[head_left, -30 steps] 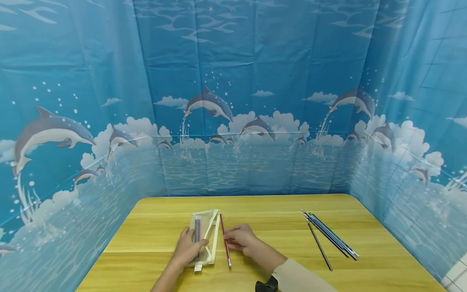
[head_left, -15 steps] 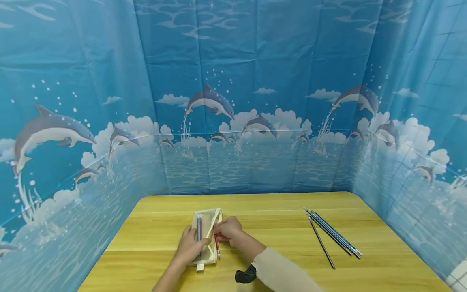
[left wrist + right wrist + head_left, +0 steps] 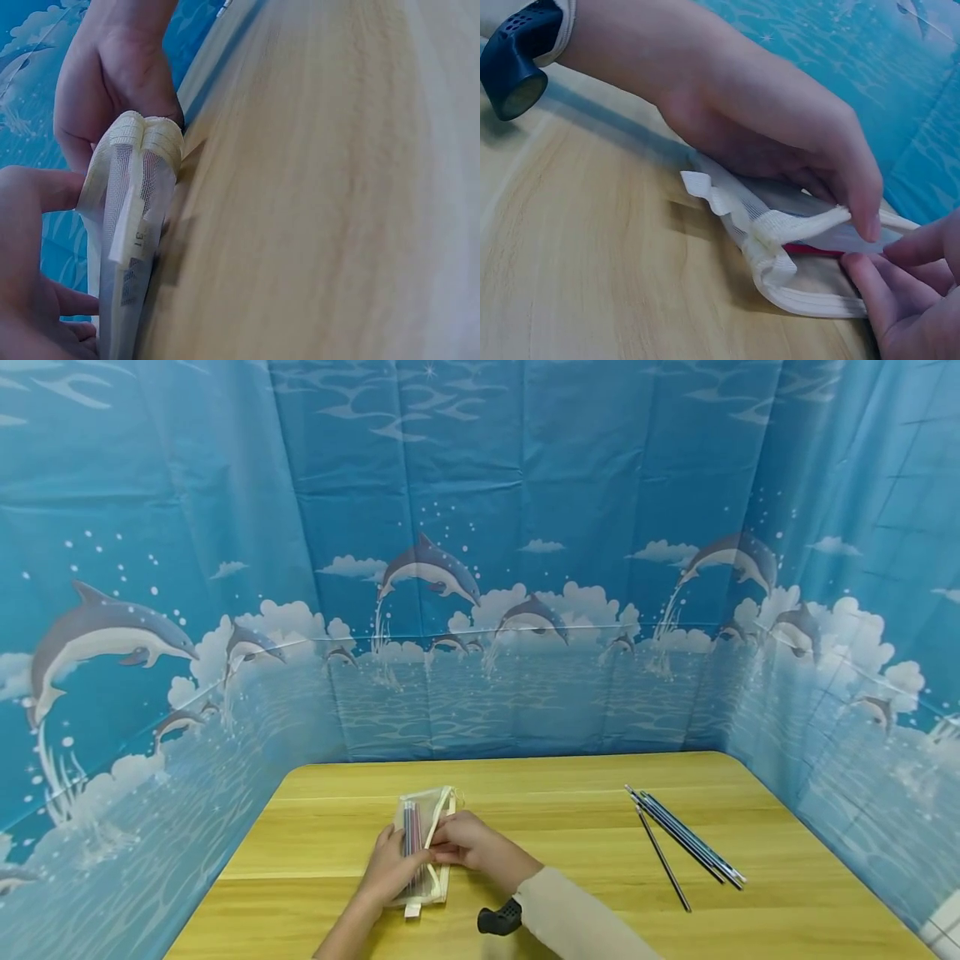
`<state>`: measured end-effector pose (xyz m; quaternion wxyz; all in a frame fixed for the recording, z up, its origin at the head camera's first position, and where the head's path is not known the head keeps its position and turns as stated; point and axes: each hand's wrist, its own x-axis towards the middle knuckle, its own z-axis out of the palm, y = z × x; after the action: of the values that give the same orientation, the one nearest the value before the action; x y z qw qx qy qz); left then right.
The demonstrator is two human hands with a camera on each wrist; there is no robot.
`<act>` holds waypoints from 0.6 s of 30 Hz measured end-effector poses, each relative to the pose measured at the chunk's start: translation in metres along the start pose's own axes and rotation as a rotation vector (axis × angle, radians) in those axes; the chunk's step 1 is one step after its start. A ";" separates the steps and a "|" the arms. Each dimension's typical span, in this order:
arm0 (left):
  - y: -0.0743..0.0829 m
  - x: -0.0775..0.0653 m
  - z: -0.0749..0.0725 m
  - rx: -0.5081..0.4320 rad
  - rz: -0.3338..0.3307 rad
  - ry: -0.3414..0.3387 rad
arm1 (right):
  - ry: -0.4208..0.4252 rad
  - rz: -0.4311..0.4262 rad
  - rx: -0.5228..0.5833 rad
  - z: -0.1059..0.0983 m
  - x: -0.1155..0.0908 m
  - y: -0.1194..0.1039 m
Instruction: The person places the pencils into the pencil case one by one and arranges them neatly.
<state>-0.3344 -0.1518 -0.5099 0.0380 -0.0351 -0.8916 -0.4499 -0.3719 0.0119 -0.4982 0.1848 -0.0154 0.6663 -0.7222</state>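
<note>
A translucent mesh pencil case (image 3: pixel 431 802) with cream edging lies on the table, its zip opening towards the right. Several pencils (image 3: pixel 408 839), grey and reddish, show through the mesh. My left hand (image 3: pixel 390 864) grips the case from the left, thumb over its top; the left wrist view also shows the label tab (image 3: pixel 129 232). At the opening, my right hand (image 3: pixel 467 842) has its fingertips close against the left thumb. A red pencil (image 3: pixel 814 250) shows inside the opening and runs to the right fingertips, which pinch it; most of it is hidden.
Several dark pencils (image 3: pixel 686 839) lie in a loose bundle on the right of the wooden table (image 3: pixel 555 793), one dark pencil (image 3: pixel 663 860) angled apart. A dolphin-print curtain (image 3: pixel 525 710) surrounds the table. A black wrist camera (image 3: pixel 499 918) sits at the right cuff.
My right hand has moved left to the case's opening. The red pencil, beside the case a second ago, has gone inside it. The left hand keeps its hold.
</note>
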 end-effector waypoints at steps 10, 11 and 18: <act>0.002 -0.003 -0.002 0.016 -0.002 -0.009 | -0.079 0.005 -0.066 -0.021 -0.009 -0.007; 0.002 -0.003 -0.003 0.020 -0.004 -0.010 | -0.075 0.004 -0.073 -0.023 -0.011 -0.009; 0.002 -0.001 -0.004 0.013 -0.026 -0.024 | -0.069 0.010 -0.112 -0.037 -0.022 -0.021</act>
<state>-0.3327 -0.1537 -0.5061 0.0216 -0.0286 -0.8953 -0.4441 -0.3669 0.0547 -0.4770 0.2101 -0.0473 0.6990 -0.6819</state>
